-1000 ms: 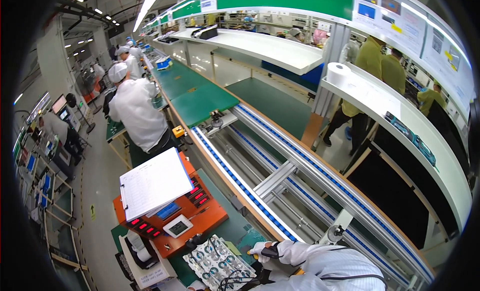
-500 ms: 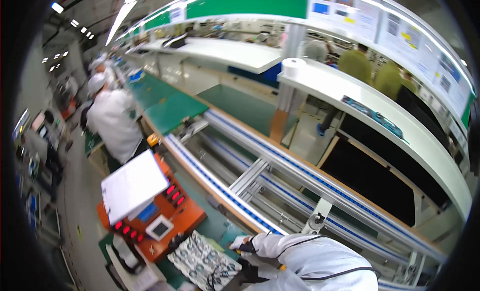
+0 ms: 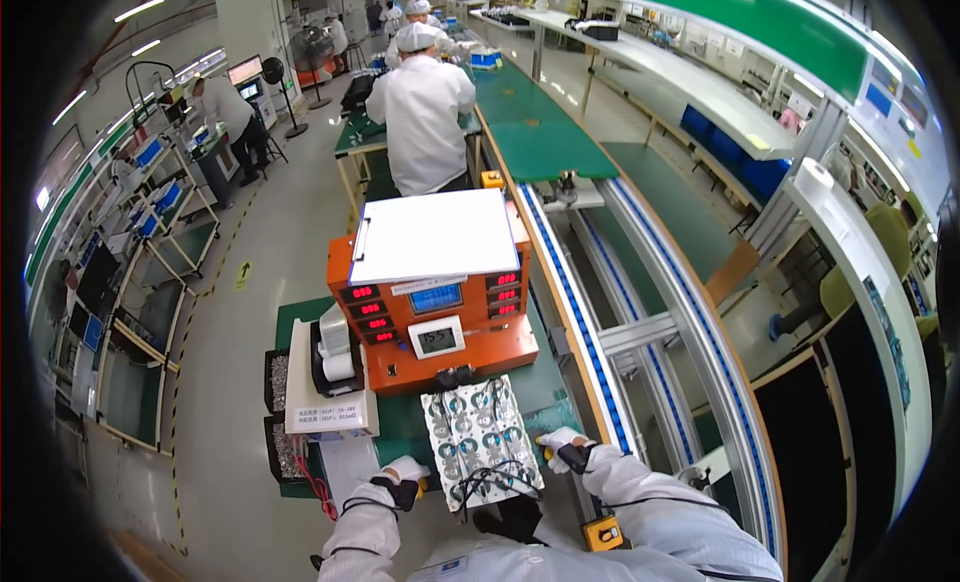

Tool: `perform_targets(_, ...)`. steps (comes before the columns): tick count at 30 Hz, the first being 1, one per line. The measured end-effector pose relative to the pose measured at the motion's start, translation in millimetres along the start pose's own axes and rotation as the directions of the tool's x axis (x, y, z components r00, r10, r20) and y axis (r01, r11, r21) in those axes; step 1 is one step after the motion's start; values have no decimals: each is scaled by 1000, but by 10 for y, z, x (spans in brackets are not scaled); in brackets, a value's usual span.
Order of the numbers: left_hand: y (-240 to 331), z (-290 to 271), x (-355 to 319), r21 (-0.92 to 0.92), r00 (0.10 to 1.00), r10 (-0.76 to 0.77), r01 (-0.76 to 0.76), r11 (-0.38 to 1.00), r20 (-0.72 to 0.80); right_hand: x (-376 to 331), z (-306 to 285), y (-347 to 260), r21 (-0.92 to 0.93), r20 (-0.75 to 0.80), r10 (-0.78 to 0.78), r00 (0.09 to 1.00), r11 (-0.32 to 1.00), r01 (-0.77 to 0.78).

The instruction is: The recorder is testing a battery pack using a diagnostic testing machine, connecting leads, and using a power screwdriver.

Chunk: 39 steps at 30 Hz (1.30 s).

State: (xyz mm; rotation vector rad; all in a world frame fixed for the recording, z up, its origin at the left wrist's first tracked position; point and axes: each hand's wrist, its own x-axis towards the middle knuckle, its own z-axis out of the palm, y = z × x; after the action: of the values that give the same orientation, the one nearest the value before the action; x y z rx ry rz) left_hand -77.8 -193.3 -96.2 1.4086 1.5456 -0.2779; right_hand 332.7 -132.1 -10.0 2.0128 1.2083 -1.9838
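Observation:
A white tray (image 3: 470, 442) of round metal-and-teal parts lies on the green bench in front of me, with black cables looped over its near part. Just off its left edge rests my left hand (image 3: 406, 469), in a white glove with yellow fingertips. Its fingers reach toward the tray and look apart. My right hand (image 3: 563, 442), gloved alike, is close to the tray's right edge beside a teal translucent sheet (image 3: 552, 416). Those fingers are curled, and whatever they hold is hidden. Black straps circle both wrists.
Behind the tray stands an orange test box (image 3: 455, 352) with red displays and a clipboard (image 3: 435, 237) on top. A white carton (image 3: 335, 412) and black bins of small parts (image 3: 283, 447) sit left. A conveyor (image 3: 640, 332) runs along the right. A yellow switch box (image 3: 604, 533) is near. A co-worker (image 3: 425, 117) sits ahead.
My view has swung left and levelled, so the bench now lies nearer the middle. My left hand has come into clear view beside the tray. The right hand is still by the tray's right side.

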Motion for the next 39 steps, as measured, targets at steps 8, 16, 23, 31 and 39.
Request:
perform_targets(8,-37,-37,-42,121,988,115,-128,984,107,-78,-1,-80,34,-20,77,997,996,-77)
perform_targets(16,46,-166,-195,248,925,334,-371,895,181,-130,20,-120,46,-23,88,996,995,-87)
perform_targets(23,26,-117,-100,130,970,177,-199,971,164,-85,3,-113,40,-8,99,995,994,-99)
perform_targets(31,-22,-112,-77,222,951,262,-294,929,164,-110,3,-103,60,-18,60,998,996,-58)
perform_targets(39,-22,-93,-87,38,980,160,-166,985,120,-83,15,-94,48,-14,94,995,994,-93)
